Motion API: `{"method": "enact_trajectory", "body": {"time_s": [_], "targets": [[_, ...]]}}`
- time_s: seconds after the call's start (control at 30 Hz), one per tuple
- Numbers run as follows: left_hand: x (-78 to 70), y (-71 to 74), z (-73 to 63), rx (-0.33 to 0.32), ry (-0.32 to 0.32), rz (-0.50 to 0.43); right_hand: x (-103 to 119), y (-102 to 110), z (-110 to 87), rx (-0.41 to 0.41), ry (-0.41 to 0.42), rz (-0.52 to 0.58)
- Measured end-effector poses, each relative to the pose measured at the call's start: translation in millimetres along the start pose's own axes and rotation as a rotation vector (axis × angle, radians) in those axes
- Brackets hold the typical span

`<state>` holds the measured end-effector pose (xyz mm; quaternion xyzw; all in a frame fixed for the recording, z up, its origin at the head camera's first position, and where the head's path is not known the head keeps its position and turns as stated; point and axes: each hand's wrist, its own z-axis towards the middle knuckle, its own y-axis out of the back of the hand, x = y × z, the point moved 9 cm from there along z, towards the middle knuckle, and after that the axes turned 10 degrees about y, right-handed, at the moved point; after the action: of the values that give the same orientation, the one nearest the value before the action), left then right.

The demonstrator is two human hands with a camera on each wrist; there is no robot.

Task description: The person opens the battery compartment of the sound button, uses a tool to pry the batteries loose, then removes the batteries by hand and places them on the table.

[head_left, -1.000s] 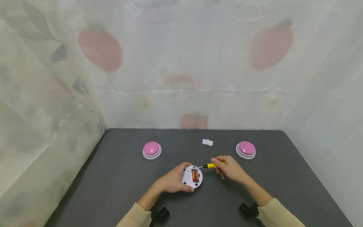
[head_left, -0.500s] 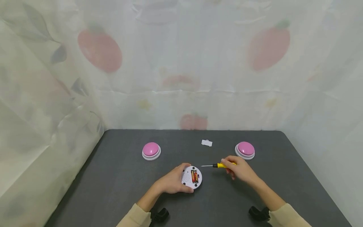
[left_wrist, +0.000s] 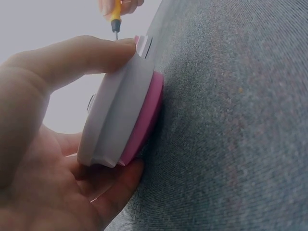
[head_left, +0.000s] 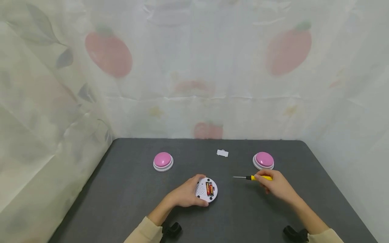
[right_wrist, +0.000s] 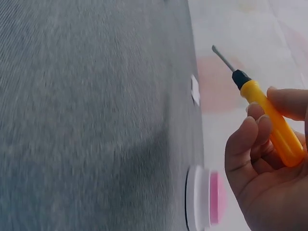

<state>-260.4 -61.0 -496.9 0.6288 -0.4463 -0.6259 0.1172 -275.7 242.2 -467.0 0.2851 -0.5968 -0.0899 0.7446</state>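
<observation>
White casing [head_left: 201, 192], two batteries [head_left: 208, 189] inside

yellow screwdriver handle [right_wrist: 273, 121], red-and-black batteries [head_left: 208, 189]

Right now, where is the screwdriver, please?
In the head view, the right hand holds the screwdriver above the table, on the right side, just in front of the right pink button, pointing left towards the round device.
</observation>
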Motion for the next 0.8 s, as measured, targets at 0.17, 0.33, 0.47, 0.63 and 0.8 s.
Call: {"method": "enact_trajectory", "body": {"time_s": [0.17,0.33,0.47,0.63,0.8], "targets": [[0.0,-1.3,0.8,0.006,0.004,0.012,-8,21,-10.4,-0.071,-0.010,-0.045],[-0.1,-1.6,1.1,0.019,0.012,0.011,-9,41,-18.9,-0.140,0.000,-0.082],[-1.2,-1.0,0.4,0.018,0.005,0.006,-9,56,-25.6,-0.183,0.006,-0.122],[-1.5,-0.7,0.7,0.010,-0.005,0.002,-15,74,-31.1,-0.250,0.000,-0.176],[-0.8,-1.1,0.8,0.008,-0.002,0.000,-26,93,-34.8,-0.339,-0.042,-0.161]]}}
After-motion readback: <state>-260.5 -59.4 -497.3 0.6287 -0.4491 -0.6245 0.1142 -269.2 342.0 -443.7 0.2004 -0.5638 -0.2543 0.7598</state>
